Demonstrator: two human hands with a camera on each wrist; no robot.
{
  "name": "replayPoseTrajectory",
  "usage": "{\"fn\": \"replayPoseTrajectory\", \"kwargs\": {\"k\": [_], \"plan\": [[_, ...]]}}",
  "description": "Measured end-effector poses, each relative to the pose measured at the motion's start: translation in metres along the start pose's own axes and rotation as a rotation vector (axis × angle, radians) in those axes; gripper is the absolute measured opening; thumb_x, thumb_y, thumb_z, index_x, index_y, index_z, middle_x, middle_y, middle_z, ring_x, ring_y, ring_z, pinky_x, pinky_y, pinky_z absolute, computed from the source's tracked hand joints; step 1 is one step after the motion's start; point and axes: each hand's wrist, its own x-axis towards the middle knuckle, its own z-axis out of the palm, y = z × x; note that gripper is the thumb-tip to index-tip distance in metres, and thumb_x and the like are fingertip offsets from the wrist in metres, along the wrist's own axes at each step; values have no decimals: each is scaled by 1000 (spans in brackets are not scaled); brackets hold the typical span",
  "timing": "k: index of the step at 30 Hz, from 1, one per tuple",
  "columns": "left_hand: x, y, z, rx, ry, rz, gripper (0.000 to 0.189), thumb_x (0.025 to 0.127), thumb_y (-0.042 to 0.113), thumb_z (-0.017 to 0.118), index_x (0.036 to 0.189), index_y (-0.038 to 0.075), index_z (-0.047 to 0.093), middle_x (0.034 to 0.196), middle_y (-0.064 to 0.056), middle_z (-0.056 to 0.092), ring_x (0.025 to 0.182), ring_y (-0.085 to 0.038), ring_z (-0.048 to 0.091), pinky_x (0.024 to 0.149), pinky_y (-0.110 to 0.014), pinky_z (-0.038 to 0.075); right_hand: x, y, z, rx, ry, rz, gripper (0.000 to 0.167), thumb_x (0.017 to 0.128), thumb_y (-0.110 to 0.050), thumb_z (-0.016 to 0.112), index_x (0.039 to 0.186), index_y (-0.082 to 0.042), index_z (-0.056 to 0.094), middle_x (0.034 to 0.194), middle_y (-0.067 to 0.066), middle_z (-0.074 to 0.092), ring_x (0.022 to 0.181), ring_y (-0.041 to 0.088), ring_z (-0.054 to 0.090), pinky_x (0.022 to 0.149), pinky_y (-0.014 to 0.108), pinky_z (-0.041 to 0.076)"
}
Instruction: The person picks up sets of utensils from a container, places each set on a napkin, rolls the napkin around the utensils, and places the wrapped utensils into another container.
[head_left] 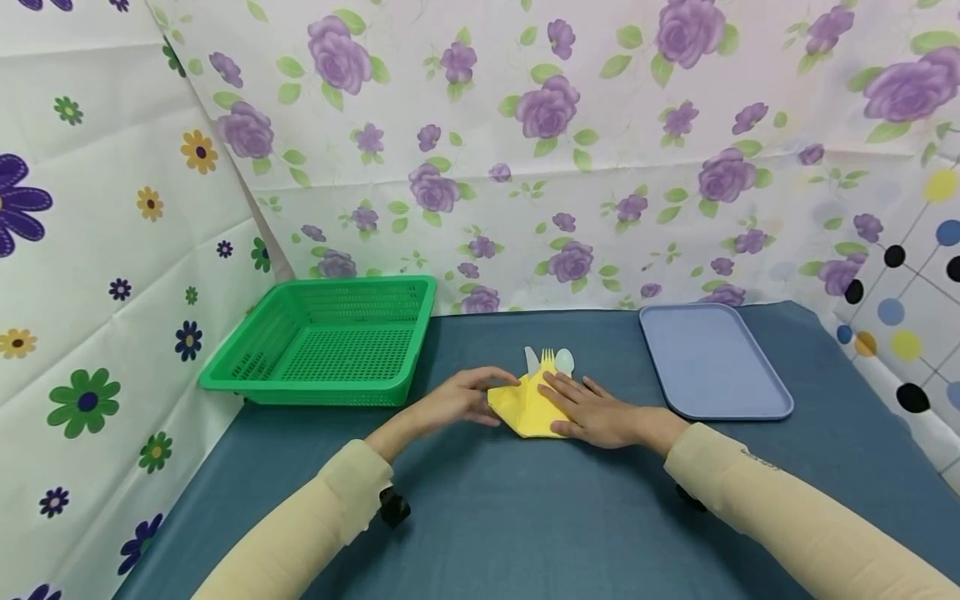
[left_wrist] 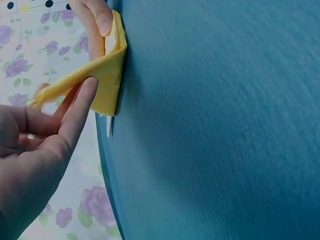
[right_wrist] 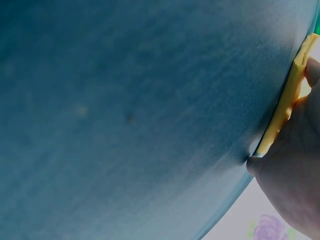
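Observation:
A folded yellow napkin (head_left: 528, 408) lies on the table, wrapped around cutlery whose upper ends stick out at the far side. These are a whitish knife (head_left: 532, 359), a yellow fork (head_left: 548, 356) and a pale green spoon (head_left: 565, 361); their lower parts are hidden in the cloth. My left hand (head_left: 461, 397) pinches the napkin's left flap, which the left wrist view shows raised off the rest of the napkin (left_wrist: 107, 85). Pressing on the right part of the napkin with fairly straight fingers is my right hand (head_left: 603, 414). The right wrist view catches only the napkin's edge (right_wrist: 285, 105).
A green plastic basket (head_left: 352, 392) stands at the back left of the blue-covered table (head_left: 510, 525). At the back right lies a flat blue-grey tray (head_left: 712, 358). Flowered cloth (head_left: 495, 108) hangs behind the table, with more patterned cloth at both sides.

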Motion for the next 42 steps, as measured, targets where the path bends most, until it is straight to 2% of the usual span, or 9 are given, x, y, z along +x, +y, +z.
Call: {"fn": "replayPoseTrajectory", "kwargs": {"k": [5, 10, 13, 16, 19, 25, 32, 37, 42], "plan": [[6, -5, 0, 216, -8, 87, 53, 100, -17, 50, 144, 11, 60, 145, -17, 56, 122, -29, 65, 90, -38, 61, 2, 4, 1, -15, 0, 14, 75, 111, -58, 35, 170, -23, 5, 175, -1, -6, 161, 23, -5, 127, 58, -1], [11, -7, 6, 364, 16, 149, 35, 100, -10, 62, 127, 10, 70, 130, -12, 65, 103, -21, 72, 83, -35, 63, 2, 2, 0, -3, -1, 6, 75, 111, -58, 35, 170, -21, 7, 176, 1, -4, 161, 25, -3, 127, 59, -1], [15, -7, 12, 392, 34, 152, 21, 103, -3, 62, 117, 8, 70, 116, -9, 66, 94, -19, 74, 80, -37, 64, 2, 0, 0, 10, 5, 0, 75, 111, -58, 36, 170, -20, 9, 176, 3, -2, 161, 27, -1, 126, 60, -1], [20, -5, 19, 417, 57, 166, 14, 104, 3, 62, 116, 7, 69, 111, -8, 64, 94, -19, 73, 78, -37, 63, 2, 1, 1, 11, 26, -13, 75, 111, -57, 37, 170, -18, 12, 176, 5, 1, 161, 29, 1, 126, 62, 1], [26, -3, 28, 423, 77, 183, 19, 105, 5, 60, 123, 3, 67, 112, -11, 63, 94, -20, 72, 78, -37, 63, 2, 1, 1, -4, 29, -11, 76, 110, -58, 35, 169, -17, 12, 176, 4, 1, 161, 28, 1, 126, 61, 1], [35, 0, 45, 510, 119, 194, 28, 107, 11, 61, 134, 5, 65, 112, -10, 63, 95, -18, 67, 77, -29, 59, -3, -9, -6, 6, 24, -29, 74, 112, -48, 41, 166, -1, 18, 174, 15, 6, 160, 36, 3, 124, 65, 0], [40, -1, 55, 554, 129, 194, 44, 107, 13, 61, 150, 6, 55, 116, -9, 62, 100, -18, 63, 79, -24, 53, -1, -3, -2, 7, 70, -35, 75, 111, -52, 43, 165, -4, 25, 173, 16, 12, 160, 35, 7, 126, 62, 3], [40, -3, 58, 539, 140, 199, 39, 108, 12, 60, 146, 5, 58, 116, -9, 63, 101, -20, 65, 80, -25, 55, -3, -2, -6, 105, 88, -97, 75, 110, -52, 47, 161, 1, 33, 172, 21, 15, 159, 41, 9, 124, 67, 5], [41, -7, 60, 535, 147, 203, 38, 108, 14, 59, 145, 5, 58, 117, -10, 65, 103, -23, 68, 82, -27, 57, -2, -2, -18, 226, -17, -104, 78, 109, -47, 53, 164, 0, 25, 172, 23, 8, 159, 42, 3, 123, 68, 1]]}}
